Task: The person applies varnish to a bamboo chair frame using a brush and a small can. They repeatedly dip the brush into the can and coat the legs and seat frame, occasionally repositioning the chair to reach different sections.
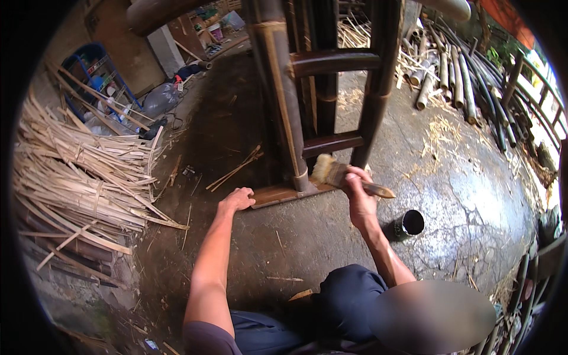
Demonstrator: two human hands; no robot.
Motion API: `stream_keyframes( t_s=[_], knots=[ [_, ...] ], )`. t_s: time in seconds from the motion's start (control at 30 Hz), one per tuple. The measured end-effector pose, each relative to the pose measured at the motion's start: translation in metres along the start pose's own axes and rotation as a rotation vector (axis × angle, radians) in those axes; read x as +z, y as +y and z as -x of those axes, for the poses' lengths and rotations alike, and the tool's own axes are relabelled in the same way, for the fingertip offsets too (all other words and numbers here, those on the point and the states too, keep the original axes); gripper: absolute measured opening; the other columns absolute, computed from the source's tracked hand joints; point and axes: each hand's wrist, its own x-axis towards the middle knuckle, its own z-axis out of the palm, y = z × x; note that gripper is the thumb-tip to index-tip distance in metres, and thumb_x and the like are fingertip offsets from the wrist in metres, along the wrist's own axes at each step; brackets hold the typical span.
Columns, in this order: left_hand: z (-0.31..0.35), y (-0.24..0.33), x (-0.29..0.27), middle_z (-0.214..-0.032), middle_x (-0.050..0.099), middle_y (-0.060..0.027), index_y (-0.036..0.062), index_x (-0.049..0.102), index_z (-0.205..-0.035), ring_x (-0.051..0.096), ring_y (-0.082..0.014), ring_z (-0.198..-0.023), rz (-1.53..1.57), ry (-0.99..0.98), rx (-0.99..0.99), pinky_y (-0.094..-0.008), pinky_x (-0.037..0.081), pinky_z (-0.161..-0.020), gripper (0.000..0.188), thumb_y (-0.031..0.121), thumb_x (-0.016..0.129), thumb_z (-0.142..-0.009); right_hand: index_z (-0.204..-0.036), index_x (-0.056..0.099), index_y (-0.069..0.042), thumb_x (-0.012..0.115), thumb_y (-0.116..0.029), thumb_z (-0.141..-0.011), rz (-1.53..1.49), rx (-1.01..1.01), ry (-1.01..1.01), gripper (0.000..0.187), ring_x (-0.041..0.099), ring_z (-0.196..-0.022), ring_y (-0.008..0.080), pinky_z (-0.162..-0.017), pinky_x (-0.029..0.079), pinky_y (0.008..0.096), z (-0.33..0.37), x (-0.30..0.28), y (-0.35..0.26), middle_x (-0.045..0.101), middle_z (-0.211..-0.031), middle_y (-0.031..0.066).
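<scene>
1. Paintbrush (331,173), gripped by the right hand (358,192), has its bristles against the foot of the dark bamboo frame (296,112).
2. Left hand (236,199), fingers curled, presses the frame's bottom rail (278,194).
3. Small dark can (409,223) stands on the concrete floor (461,195), right of the frame.
4. Split bamboo strips (77,171) are heaped far left of the frame; bamboo poles (455,77) lie beyond it.

Daylight enters from the far right, washing the concrete floor (473,195) pale with mild glare. The left and near parts lie dimmer. Shadows are soft. Fisheye bending curves the edges, black corners frame the view, and a blurred oval sits near right.
</scene>
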Motion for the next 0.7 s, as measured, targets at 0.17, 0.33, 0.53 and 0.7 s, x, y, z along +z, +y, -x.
stream_keyframes(
  t_s=[0.17,0.33,0.53,0.7],
  knots=[
    [-0.003,0.003,0.002,-0.118,0.064,-0.0160,0.0068,0.059,-0.124,0.058,-0.0325,-0.114,0.000,0.031,0.068,-0.0406,0.046,-0.099,0.046,0.027,0.062,-0.083,-0.107,0.066,-0.010,0.062,-0.012,-0.087,1.043,-0.769,-0.728,0.021,0.062,-0.104,0.0261,-0.085,0.052,0.0378,-0.039,0.054,-0.010,0.063,-0.118,0.0113],
    [-0.011,0.000,0.017,-0.120,0.063,-0.0145,0.0077,0.059,-0.123,0.057,-0.0324,-0.115,-0.044,0.048,0.158,-0.0416,0.047,-0.098,0.043,0.027,0.061,-0.084,-0.113,0.066,-0.013,0.067,-0.019,-0.084,1.066,-0.977,-0.851,0.030,0.061,-0.105,0.0266,-0.090,0.051,0.0394,-0.124,0.102,-0.084,0.065,-0.112,0.0079],
    [-0.014,-0.002,0.026,-0.118,0.064,-0.0154,0.0105,0.062,-0.118,0.059,-0.0340,-0.113,-0.004,0.051,0.144,-0.0445,0.050,-0.093,0.040,0.022,0.065,-0.080,-0.108,0.069,-0.009,0.066,-0.008,-0.087,0.965,-1.526,-0.454,0.021,0.070,-0.090,0.0228,-0.081,0.057,0.0332,-0.131,0.193,-0.222,0.071,-0.103,0.0075],
    [-0.015,-0.006,0.027,-0.119,0.063,-0.0154,0.0089,0.062,-0.117,0.058,-0.0336,-0.114,0.003,0.113,0.170,-0.0435,0.050,-0.094,0.040,0.026,0.065,-0.081,-0.113,0.063,-0.012,0.053,-0.005,-0.081,1.048,-1.319,-0.602,0.035,0.052,-0.122,0.0366,-0.102,0.045,0.0489,-0.085,0.146,-0.107,0.054,-0.134,0.0134]
  ],
)
